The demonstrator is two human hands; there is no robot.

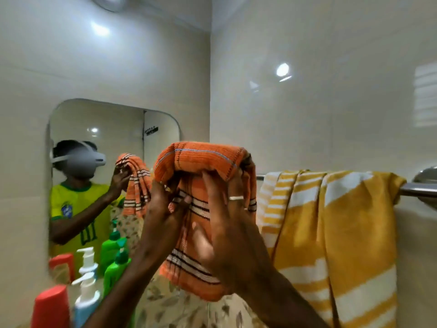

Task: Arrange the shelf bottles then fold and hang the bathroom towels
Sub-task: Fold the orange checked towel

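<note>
Red bottle (pixel 50 308) and green bottles (pixel 115 272) stand low on the left. Left hand (pixel 165 200) and right hand (pixel 227 223) both curl into the orange towel (pixel 201 157), folded over their fingers, beside the rail (pixel 416 188). Yellow towel (pixel 343 221) crowds the rail (little free bar), so the fold may slip off.

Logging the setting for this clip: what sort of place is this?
Most likely a home bathroom: glossy tiled walls, a wall mirror above pump bottles, and a metal towel rail carrying a yellow striped towel. Both hands hold an orange towel up beside it.
</note>
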